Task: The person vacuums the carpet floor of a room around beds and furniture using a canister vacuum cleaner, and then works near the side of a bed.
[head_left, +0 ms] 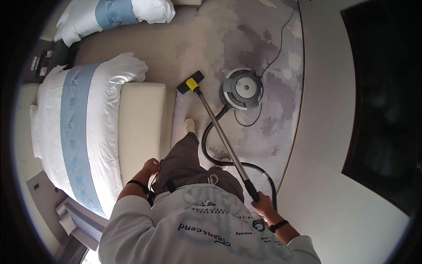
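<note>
My right hand (262,204) grips the black upper end of a vacuum cleaner wand (227,143) beside my right hip. The metal tube slants away to a black floor head (190,82) with a yellow middle piece, resting on the carpet left of the vacuum body. A ribbed black hose (205,142) loops from the grey and black canister vacuum cleaner (244,88) back towards that hand. By my left thigh hangs my left hand (152,166) with curled fingers; a thin dark cord runs near it, and whether it is held cannot be told.
Close on my left stand a cream upholstered bench (143,125) and a bed (105,132) with white linen and a blue runner. Another bed (115,13) lies farther off. The power cord (280,49) trails across the patterned carpet (244,142) near the right wall (326,99).
</note>
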Available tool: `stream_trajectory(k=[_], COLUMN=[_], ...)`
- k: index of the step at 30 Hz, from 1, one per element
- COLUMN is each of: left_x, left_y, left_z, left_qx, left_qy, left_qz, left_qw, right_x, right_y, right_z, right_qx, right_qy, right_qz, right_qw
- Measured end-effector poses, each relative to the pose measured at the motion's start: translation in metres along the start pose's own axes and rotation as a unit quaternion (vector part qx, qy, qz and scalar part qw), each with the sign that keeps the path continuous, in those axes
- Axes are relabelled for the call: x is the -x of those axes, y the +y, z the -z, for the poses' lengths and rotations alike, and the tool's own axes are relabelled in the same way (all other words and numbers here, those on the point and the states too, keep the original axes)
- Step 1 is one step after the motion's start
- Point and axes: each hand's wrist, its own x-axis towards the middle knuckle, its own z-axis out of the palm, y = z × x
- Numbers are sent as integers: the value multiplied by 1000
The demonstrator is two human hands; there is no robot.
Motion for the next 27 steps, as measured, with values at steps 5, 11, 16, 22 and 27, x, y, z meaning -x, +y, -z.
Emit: stream_trajectory(k=[5, 11, 16, 22, 27], left_x=[-13, -23, -21, -11, -23], left_y=[61, 52, 4, -17, -18], left_z=[39, 97, 115, 120, 101], left_qx=[153, 246, 249, 277, 314], left_qy=[-42, 17, 47, 67, 38], left_qz=[-4, -39, 17, 49, 102], left_qw=[987, 968, 967, 957, 943], right_x=[-71, -141, -129, -146, -169], right_y=[-107, -194, -231, -256, -315], right_z=[34, 140, 203, 260, 244], right_qx=[69, 160, 214, 249, -37], right_qy=[14, 53, 0, 6, -144], right_qz=[31, 93, 51, 67, -116], right_qw=[997, 981, 976, 966, 982])
